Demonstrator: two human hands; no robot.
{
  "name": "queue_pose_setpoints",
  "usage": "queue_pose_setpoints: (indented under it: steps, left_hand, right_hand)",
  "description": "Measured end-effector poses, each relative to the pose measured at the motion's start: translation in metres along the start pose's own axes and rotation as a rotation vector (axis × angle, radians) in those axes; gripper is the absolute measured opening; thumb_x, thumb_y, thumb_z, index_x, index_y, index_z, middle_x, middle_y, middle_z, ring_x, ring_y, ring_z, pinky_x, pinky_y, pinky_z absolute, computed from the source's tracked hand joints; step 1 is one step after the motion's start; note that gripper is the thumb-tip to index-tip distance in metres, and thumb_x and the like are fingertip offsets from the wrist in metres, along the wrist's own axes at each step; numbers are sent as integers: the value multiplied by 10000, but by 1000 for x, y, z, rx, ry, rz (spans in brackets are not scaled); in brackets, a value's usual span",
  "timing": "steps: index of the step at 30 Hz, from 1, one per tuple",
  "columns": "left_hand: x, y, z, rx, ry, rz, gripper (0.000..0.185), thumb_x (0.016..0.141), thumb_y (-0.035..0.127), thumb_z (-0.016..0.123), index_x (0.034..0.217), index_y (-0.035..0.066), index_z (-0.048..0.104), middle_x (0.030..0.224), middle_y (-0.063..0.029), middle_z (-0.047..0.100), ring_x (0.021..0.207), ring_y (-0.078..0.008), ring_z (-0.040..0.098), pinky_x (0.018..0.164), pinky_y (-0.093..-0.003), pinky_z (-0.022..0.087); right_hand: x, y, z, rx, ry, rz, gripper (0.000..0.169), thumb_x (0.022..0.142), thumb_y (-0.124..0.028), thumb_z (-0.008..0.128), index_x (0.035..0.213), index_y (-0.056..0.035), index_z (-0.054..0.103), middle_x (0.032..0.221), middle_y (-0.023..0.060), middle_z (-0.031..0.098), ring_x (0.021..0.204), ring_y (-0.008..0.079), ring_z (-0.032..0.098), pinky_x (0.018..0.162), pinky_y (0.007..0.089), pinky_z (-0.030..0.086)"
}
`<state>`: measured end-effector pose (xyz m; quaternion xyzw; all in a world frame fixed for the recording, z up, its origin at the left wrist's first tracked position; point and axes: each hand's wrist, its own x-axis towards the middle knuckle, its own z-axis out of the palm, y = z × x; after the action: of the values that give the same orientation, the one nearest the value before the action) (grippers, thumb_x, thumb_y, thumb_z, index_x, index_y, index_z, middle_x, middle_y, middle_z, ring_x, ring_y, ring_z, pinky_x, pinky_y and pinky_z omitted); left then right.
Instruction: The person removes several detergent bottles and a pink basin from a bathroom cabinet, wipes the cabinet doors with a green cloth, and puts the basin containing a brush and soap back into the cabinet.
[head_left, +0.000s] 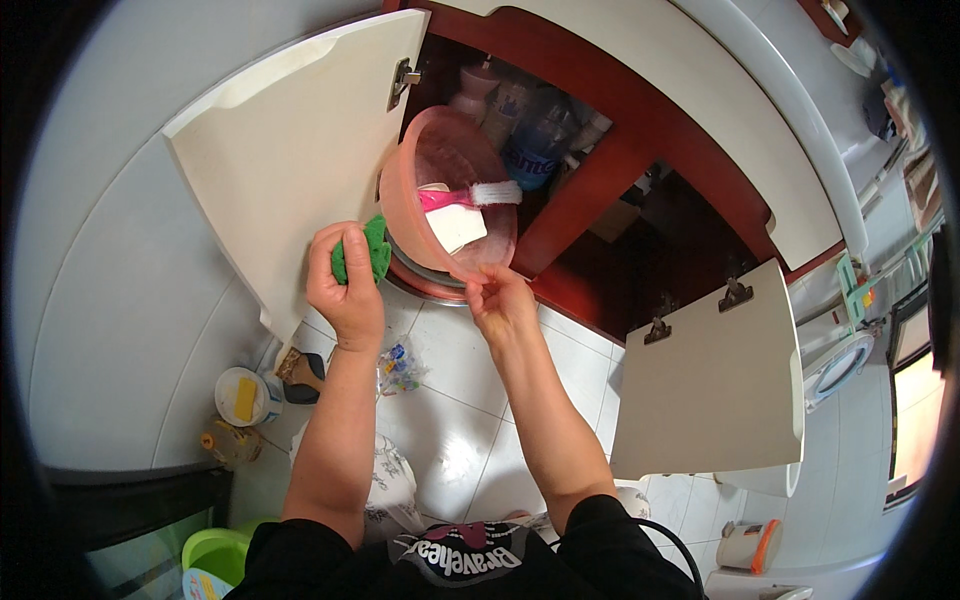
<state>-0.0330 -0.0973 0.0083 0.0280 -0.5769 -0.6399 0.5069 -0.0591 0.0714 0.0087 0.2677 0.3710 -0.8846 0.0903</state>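
Note:
My left hand (341, 277) is closed around a green scouring pad (375, 251), close to the side of a pink plastic basin (424, 225). With thumb and fingers, my right hand (502, 300) pinches the near rim of that basin, which is tilted with its mouth towards the right. Inside it lie a brush (495, 193) with a pink handle and white bristles, and a flat white object (457, 225) that I cannot identify. Beneath the basin sit more stacked round basins (420, 279), partly hidden.
Two cream cabinet doors, left (292, 150) and right (712, 390), stand open before a dark red cabinet (570, 232). Several bottles (536, 142) stand inside. On the tiled floor are a plastic bag (401, 366), a white tub (244, 397), a jug (231, 442) and a green bucket (214, 551).

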Motion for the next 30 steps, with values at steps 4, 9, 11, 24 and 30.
queue_pose_setpoints:
  steps: [4, 9, 11, 24, 30]
  left_hand:
    - [0, -1, 3, -27, -6, -24, 112, 894, 88, 557, 856, -15, 580, 882, -81, 614, 806, -170, 558, 765, -280, 444]
    - [-3, -3, 6, -28, -46, -60, 117, 891, 95, 567, 850, -14, 580, 866, -77, 614, 790, -171, 564, 744, -279, 448]
    - [-3, -4, 7, -20, -55, -66, 120, 891, 100, 572, 850, -13, 579, 861, -76, 614, 785, -172, 566, 737, -279, 449]
    - [7, 27, -6, 53, 58, 12, 123, 893, 116, 571, 840, 6, 590, 771, -11, 581, 698, -85, 511, 643, -230, 435]
    - [2, 33, -11, 109, -47, 86, 169, 901, 125, 546, 852, -22, 614, 749, -33, 611, 614, -100, 553, 544, -245, 476]
  right_hand:
    - [14, 2, 5, 77, -9, -15, 145, 831, -14, 530, 914, 102, 506, 850, 214, 598, 733, 285, 641, 560, 244, 591]
    - [26, 4, 13, 91, -20, -53, 179, 839, -6, 505, 957, 128, 490, 891, 257, 605, 765, 326, 649, 581, 254, 600]
    - [24, 4, 16, 80, -17, -45, 173, 839, -6, 505, 951, 126, 493, 889, 252, 606, 767, 326, 649, 582, 256, 602]
    - [-35, -3, -53, -307, -132, -17, 194, 806, -37, 551, 984, 39, 538, 786, 144, 635, 567, 185, 617, 453, 262, 542]
    - [-59, 2, -120, -560, -13, -40, 353, 752, 34, 565, 1096, 66, 492, 785, 192, 650, 479, 192, 596, 387, 256, 476]
